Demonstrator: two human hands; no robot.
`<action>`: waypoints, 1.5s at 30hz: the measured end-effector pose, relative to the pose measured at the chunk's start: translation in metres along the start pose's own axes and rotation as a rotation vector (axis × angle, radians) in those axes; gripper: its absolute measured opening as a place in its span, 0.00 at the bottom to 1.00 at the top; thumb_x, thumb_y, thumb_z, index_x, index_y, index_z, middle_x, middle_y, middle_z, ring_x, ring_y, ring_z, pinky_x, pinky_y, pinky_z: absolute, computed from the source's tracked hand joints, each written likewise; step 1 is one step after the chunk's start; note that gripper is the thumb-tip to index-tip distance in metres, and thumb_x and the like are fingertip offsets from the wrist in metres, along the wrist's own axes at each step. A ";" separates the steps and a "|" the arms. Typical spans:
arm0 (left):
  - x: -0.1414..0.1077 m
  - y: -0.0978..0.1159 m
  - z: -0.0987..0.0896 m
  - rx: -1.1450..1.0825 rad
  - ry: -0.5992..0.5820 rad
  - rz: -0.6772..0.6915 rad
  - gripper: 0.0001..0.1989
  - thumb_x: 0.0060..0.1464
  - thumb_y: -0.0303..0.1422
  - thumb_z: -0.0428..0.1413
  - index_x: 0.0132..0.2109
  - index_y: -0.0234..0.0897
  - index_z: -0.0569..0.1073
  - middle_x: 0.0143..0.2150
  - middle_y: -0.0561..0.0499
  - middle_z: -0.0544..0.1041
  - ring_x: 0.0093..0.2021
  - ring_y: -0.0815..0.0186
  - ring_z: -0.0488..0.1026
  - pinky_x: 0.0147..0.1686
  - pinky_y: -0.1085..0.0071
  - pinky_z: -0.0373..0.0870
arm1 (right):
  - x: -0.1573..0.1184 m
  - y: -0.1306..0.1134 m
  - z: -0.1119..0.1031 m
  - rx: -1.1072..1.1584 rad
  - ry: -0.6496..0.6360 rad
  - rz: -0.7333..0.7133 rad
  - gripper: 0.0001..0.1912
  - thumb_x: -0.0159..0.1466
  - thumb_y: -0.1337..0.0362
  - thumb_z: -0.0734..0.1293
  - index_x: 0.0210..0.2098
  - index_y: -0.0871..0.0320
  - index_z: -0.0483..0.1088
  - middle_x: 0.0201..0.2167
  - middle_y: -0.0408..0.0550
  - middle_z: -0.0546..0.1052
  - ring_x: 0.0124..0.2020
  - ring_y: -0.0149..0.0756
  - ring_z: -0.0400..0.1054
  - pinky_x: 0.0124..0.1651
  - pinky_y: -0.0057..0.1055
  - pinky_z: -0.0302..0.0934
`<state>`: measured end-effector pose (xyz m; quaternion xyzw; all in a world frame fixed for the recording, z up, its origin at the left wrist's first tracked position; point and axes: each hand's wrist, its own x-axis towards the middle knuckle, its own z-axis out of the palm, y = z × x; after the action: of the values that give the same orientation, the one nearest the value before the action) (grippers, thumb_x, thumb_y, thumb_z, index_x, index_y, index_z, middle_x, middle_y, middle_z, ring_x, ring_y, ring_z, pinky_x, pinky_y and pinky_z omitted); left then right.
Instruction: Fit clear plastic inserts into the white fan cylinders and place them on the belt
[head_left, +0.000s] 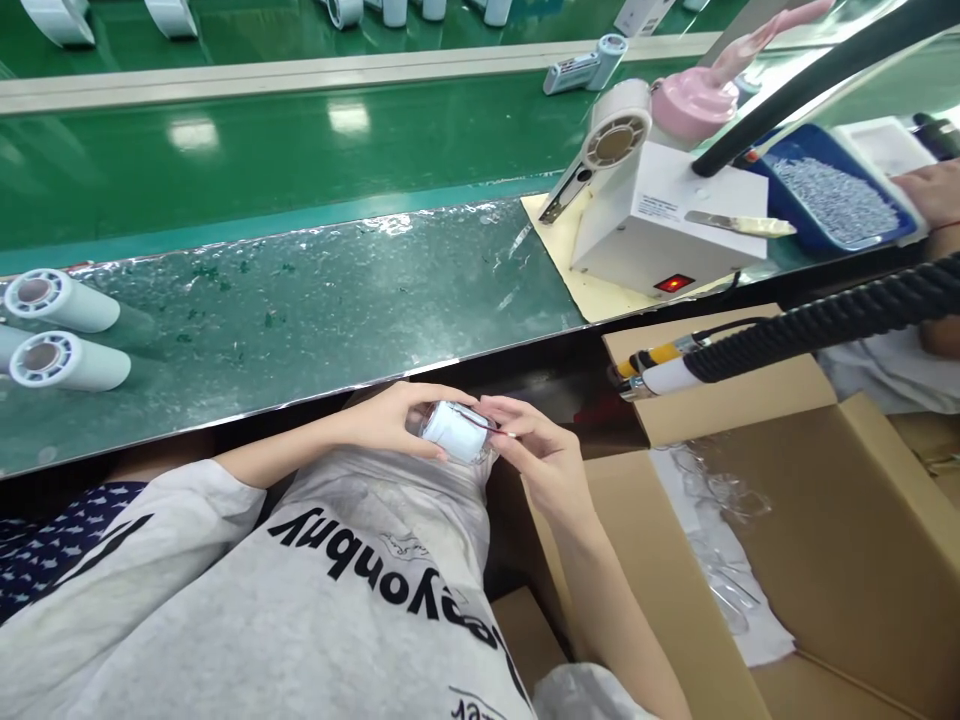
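Observation:
Close to my body, below the bench edge, my left hand (401, 425) is wrapped round a pale blue cylindrical part (456, 432). A thin dark red wire (491, 428) runs from it toward my right hand (536, 445). The fingertips of that hand are closed at the wire and touch the right end of the part. Clear plastic seems to show at both ends of the cylinder. My fingers cover some of its surface, so its full shape is hidden.
Pale fan units (67, 360) lie at the bench's left. A white box (667, 215) with a lit red switch stands right, beside a blue tray (832, 190) of small pieces and another person's hand (930, 190). A cardboard box (847, 530) and coiled hose (825, 310) are nearby.

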<state>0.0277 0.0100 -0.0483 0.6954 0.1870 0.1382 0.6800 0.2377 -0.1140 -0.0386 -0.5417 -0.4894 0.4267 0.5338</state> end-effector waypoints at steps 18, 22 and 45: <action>-0.011 0.012 -0.003 0.062 -0.043 0.174 0.36 0.51 0.38 0.73 0.67 0.46 0.74 0.68 0.42 0.75 0.67 0.51 0.72 0.66 0.56 0.69 | -0.015 -0.004 -0.006 -0.158 -0.166 -0.065 0.19 0.66 0.53 0.76 0.53 0.52 0.74 0.57 0.55 0.81 0.55 0.47 0.80 0.53 0.41 0.79; -0.012 0.012 -0.005 0.117 -0.064 0.199 0.36 0.52 0.39 0.72 0.67 0.48 0.73 0.69 0.41 0.74 0.68 0.50 0.72 0.64 0.57 0.72 | -0.016 -0.006 -0.005 -0.094 -0.165 -0.025 0.18 0.66 0.54 0.76 0.53 0.50 0.74 0.55 0.51 0.81 0.49 0.41 0.81 0.51 0.37 0.79; -0.015 0.014 -0.006 0.188 -0.093 0.247 0.36 0.55 0.36 0.70 0.69 0.48 0.71 0.72 0.41 0.71 0.71 0.50 0.69 0.69 0.53 0.67 | -0.014 -0.008 0.005 0.120 -0.117 0.200 0.20 0.66 0.43 0.72 0.47 0.50 0.72 0.39 0.45 0.79 0.36 0.37 0.75 0.34 0.30 0.73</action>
<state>0.0125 0.0080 -0.0328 0.7791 0.0804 0.1704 0.5979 0.2297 -0.1269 -0.0316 -0.5292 -0.4368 0.5372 0.4904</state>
